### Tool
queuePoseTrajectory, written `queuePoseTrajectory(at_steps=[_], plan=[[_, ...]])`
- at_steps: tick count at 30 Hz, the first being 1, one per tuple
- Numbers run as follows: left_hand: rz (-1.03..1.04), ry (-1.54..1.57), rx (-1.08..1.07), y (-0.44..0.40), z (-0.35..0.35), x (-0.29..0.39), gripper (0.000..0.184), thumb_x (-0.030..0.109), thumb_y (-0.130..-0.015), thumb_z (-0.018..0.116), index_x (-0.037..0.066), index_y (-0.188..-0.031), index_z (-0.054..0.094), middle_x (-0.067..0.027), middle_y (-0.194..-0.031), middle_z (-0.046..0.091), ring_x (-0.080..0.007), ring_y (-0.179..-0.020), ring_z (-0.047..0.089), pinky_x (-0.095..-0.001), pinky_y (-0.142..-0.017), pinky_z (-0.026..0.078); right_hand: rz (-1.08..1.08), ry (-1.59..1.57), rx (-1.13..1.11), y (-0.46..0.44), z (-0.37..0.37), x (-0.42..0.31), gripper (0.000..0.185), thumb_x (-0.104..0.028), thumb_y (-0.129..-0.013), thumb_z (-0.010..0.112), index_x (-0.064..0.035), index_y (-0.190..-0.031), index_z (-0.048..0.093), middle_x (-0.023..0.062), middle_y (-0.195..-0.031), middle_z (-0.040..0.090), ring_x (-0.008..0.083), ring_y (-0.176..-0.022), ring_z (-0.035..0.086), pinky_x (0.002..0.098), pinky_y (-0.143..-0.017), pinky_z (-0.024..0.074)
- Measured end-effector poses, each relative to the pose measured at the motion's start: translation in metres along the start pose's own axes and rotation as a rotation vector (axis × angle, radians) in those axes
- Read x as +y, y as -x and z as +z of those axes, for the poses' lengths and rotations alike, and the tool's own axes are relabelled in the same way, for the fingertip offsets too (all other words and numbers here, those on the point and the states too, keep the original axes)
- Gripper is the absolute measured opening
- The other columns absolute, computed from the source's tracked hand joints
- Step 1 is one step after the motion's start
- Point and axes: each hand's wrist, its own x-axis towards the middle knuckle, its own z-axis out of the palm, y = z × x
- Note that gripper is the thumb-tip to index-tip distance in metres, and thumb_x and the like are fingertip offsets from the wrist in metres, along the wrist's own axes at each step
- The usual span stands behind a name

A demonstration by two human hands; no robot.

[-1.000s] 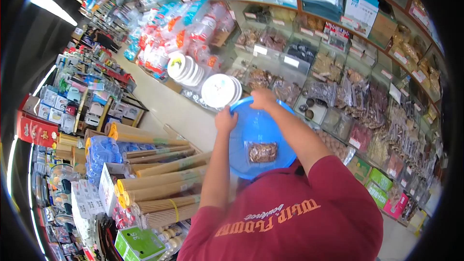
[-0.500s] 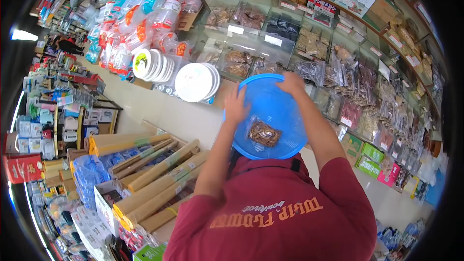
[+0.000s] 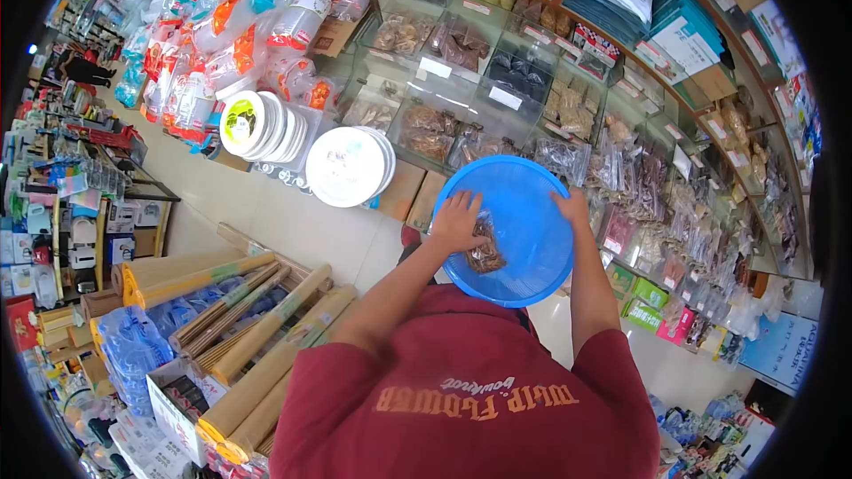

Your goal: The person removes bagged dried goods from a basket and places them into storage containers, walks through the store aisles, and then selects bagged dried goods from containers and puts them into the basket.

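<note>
A blue plastic basin (image 3: 532,253) is in front of my chest. My right hand (image 3: 572,206) grips its right rim, thumb over the edge. My left hand (image 3: 455,226) lies inside the basin at its left side with fingers spread, against a clear plastic bag of brown dried goods (image 3: 485,257). The bag rests tilted on the basin's left inner part, its upper end partly hidden by that hand.
Shelves of bagged dried goods (image 3: 577,106) stand ahead and to the right. Stacked white round lids (image 3: 342,167) and bagged plastic bottles (image 3: 302,18) are at upper left. Rolled brown mats (image 3: 266,328) stick out at lower left.
My left hand has gone from the rim down into the basin beside the bag. My right hand has shifted along the rim to the right side. The bag now lies more upright and further left.
</note>
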Motion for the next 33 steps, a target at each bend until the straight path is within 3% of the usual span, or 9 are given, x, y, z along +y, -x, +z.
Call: queuePoseTrajectory(at_steps=[4,7,9,13,15,19,22,27,33], plan=[[0.078,0.008,0.026,-0.022,0.012,-0.02,0.072,0.043,-0.077,0.067,0.003,-0.131,0.042,-0.0191,-0.125,0.051,-0.0356,-0.121,0.045,-0.0454,-0.1,0.036,0.056,0.001,0.055,0.013,-0.01,-0.01,0.047,-0.045,-0.072,0.071,-0.0002,-0.086,0.071,0.0215,-0.081,0.068,0.0341,-0.079,0.067,0.0422,-0.073,0.0505],[-0.058,0.113,-0.131,-0.04,0.03,-0.044,0.048,0.029,-0.083,0.06,0.003,-0.122,0.048,-0.0163,-0.113,0.058,-0.0339,-0.109,0.053,-0.0456,-0.093,0.041,-0.022,-0.052,0.185,0.019,0.001,-0.015,0.044,-0.043,-0.075,0.069,0.0,-0.086,0.07,0.0212,-0.08,0.067,0.0345,-0.078,0.067,0.0424,-0.072,0.0501],[-0.061,-0.043,-0.042,-0.046,0.054,-0.07,0.033,0.016,-0.082,0.055,0.004,-0.112,0.053,-0.0141,-0.106,0.059,-0.0312,-0.101,0.056,-0.0438,-0.086,0.045,0.189,-0.085,0.19,0.023,0.021,-0.014,0.044,-0.041,-0.075,0.067,0.0014,-0.087,0.069,0.0265,-0.085,0.066,0.0405,-0.083,0.065,0.0452,-0.077,0.05],[0.026,-0.05,0.115,-0.052,0.053,-0.081,0.029,0.012,-0.081,0.051,0.005,-0.108,0.057,-0.0113,-0.102,0.059,-0.0277,-0.101,0.056,-0.0394,-0.082,0.046,0.271,-0.128,0.273,0.054,0.022,-0.035,0.041,-0.037,-0.077,0.066,0.0016,-0.088,0.069,0.0266,-0.084,0.066,0.0402,-0.082,0.065,0.046,-0.075,0.05],[0.053,-0.057,0.105,-0.06,0.057,-0.079,0.028,0.012,-0.081,0.051,0.005,-0.108,0.057,-0.0107,-0.102,0.059,-0.0272,-0.101,0.056,-0.0393,-0.083,0.046,0.235,-0.178,0.304,0.064,0.024,-0.029,0.042,-0.039,-0.078,0.067,0.0017,-0.086,0.069,0.0224,-0.076,0.066,0.035,-0.073,0.066,0.0439,-0.069,0.0498],[0.127,-0.094,0.024,-0.077,0.068,-0.077,0.027,0.014,-0.082,0.052,0.007,-0.107,0.058,-0.0099,-0.105,0.06,-0.0261,-0.103,0.055,-0.0397,-0.085,0.045,0.265,-0.133,0.291,0.096,0.03,-0.036,0.041,-0.038,-0.078,0.067,0.0025,-0.086,0.069,0.0221,-0.078,0.067,0.0349,-0.077,0.067,0.0431,-0.071,0.05],[0.168,-0.175,-0.032,-0.088,0.08,-0.085,0.022,0.018,-0.083,0.051,0.007,-0.099,0.063,-0.0097,-0.105,0.062,-0.0263,-0.102,0.055,-0.0416,-0.087,0.044,0.195,-0.116,0.405,0.117,0.046,-0.038,0.04,-0.036,-0.078,0.067,0.0026,-0.089,0.068,0.0225,-0.083,0.067,0.0351,-0.082,0.066,0.0424,-0.075,0.0495],[0.219,-0.154,-0.087,-0.097,0.071,-0.07,0.02,0.017,-0.082,0.052,0.009,-0.093,0.067,-0.0088,-0.101,0.065,-0.026,-0.103,0.055,-0.0417,-0.088,0.043,0.425,-0.357,0.381,0.147,0.063,-0.034,0.033,-0.023,-0.081,0.065,0.0052,-0.097,0.066,0.0203,-0.093,0.068,0.0322,-0.088,0.065,0.0403,-0.08,0.0489],[0.242,-0.055,-0.087,-0.093,0.039,-0.065,0.017,0.015,-0.08,0.053,0.011,-0.088,0.068,-0.0071,-0.097,0.066,-0.0246,-0.099,0.058,-0.0408,-0.085,0.045,0.473,-0.567,0.449,0.168,0.1,-0.008,0.036,-0.02,-0.084,0.063,0.0065,-0.108,0.062,0.0179,-0.099,0.067,0.0277,-0.09,0.064,0.0382,-0.083,0.0477]])
